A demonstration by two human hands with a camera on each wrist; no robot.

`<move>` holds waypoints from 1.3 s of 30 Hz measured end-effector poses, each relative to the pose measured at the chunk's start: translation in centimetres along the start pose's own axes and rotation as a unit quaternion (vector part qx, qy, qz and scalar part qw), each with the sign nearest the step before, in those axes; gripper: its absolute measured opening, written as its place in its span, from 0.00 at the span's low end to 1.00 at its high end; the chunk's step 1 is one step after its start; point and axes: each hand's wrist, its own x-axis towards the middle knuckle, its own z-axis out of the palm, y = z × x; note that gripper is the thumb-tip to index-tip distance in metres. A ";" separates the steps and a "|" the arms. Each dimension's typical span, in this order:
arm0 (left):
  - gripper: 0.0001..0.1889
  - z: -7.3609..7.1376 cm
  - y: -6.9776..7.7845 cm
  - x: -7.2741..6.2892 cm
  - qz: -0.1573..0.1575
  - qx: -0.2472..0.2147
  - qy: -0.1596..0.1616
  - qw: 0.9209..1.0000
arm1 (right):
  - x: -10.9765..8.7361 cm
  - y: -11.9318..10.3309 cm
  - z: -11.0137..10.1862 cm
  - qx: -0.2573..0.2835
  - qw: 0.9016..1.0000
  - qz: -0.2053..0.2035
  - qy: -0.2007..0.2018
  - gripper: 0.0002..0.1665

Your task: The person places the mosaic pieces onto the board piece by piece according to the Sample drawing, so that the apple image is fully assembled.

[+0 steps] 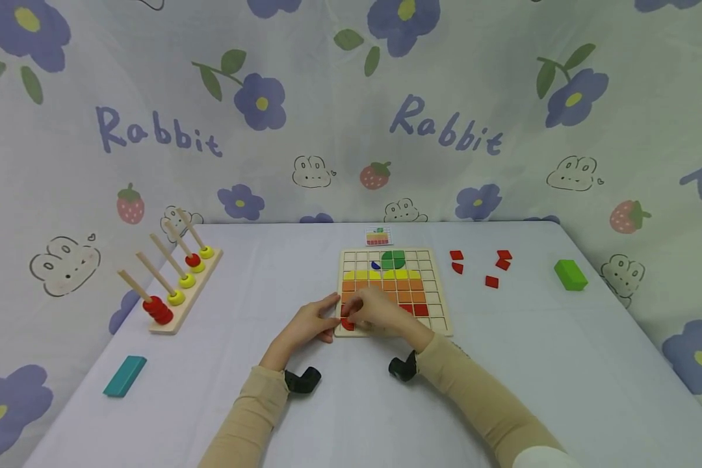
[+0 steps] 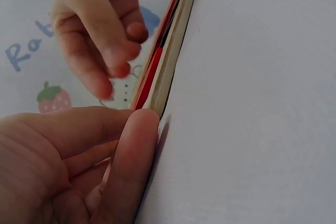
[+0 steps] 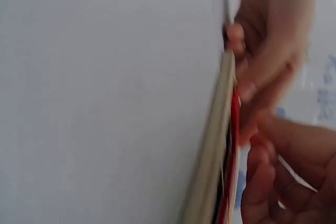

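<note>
A wooden grid board (image 1: pixel 442 311) holds green, yellow, orange and red pieces, plus a small blue one. At its left edge my left hand (image 1: pixel 309 322) touches the wood, index finger and thumb spread apart. In the left wrist view the thumb of the left hand (image 2: pixel 50 150) rests along the board's corner. My right hand (image 1: pixel 380 310) hangs over the lower left rows, its bent fingertips close to a rounded red piece (image 1: pixel 348 324) in the corner. Nothing shows between the fingers of the right hand (image 2: pixel 97 24) in the left wrist view. That hand hides part of the lower rows.
Several loose red pieces (image 1: pixel 492 281) lie right of the board, with a green block (image 1: pixel 570 275) farther right. A small picture card (image 1: pixel 378 236) stands behind the board. At left are a pegged ring stand (image 1: pixel 201 286) and a teal block (image 1: pixel 125 376).
</note>
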 end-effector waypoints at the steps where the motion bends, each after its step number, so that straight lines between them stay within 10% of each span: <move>1: 0.32 0.0 0.0 0.0 -0.002 0.002 -0.001 1.000 | -0.1 0.5 -0.5 0.026 1.000 0.007 0.006 0.06; 11: 0.32 0.2 -0.3 0.2 -0.007 0.005 0.009 1.000 | -3.5 7.5 -8.7 0.089 0.988 0.055 0.113 0.18; 21: 0.32 0.3 -0.2 0.0 -0.008 -0.004 0.008 1.000 | -10.4 15.9 -15.6 0.138 0.948 0.168 0.234 0.28; 39: 0.32 0.1 0.4 0.0 -0.021 0.009 0.014 1.000 | -11.0 18.4 -16.3 0.040 0.958 0.209 0.190 0.30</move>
